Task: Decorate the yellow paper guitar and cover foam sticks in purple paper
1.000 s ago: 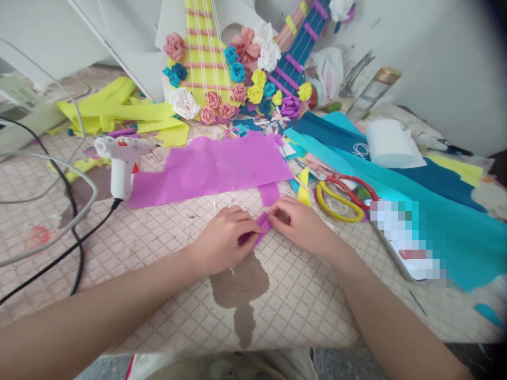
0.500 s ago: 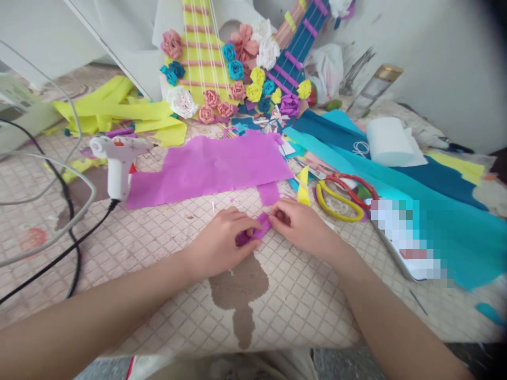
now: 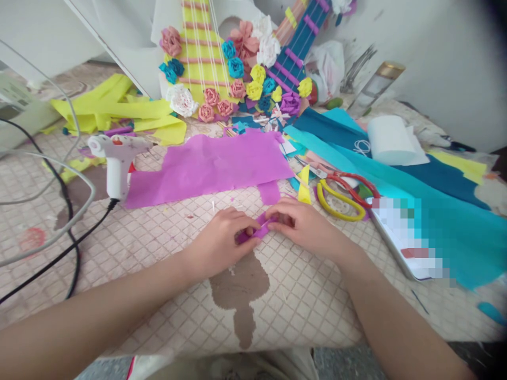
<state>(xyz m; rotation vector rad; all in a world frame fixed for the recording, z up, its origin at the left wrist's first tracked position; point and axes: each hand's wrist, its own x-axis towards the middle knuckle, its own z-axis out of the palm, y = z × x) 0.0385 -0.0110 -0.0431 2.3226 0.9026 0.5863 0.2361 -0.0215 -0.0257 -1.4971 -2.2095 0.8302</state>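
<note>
Between my hands, just above the quilted tablecloth, is a small folded strip of purple crepe paper (image 3: 261, 227). My left hand (image 3: 227, 237) pinches its left end between thumb and fingers. At the other end, the fingertips of my right hand (image 3: 303, 224) close on the strip. Part of the strip is hidden inside both hands. Behind them lies a large purple paper sheet (image 3: 225, 161), with a small purple piece (image 3: 269, 192) at its lower right edge. A white glue gun (image 3: 118, 163) stands at the sheet's left end.
Scissors with red and yellow handles (image 3: 340, 200) and a phone (image 3: 404, 243) lie to the right, by teal paper (image 3: 455, 232). Flower-covered paper guitars (image 3: 202, 58) stand at the back. A black cable (image 3: 75, 243) crosses the left side. A white roll (image 3: 390, 140) sits back right.
My right hand's fingers have shifted slightly on the strip and spread a little, showing a fold along it. My left hand keeps its place.
</note>
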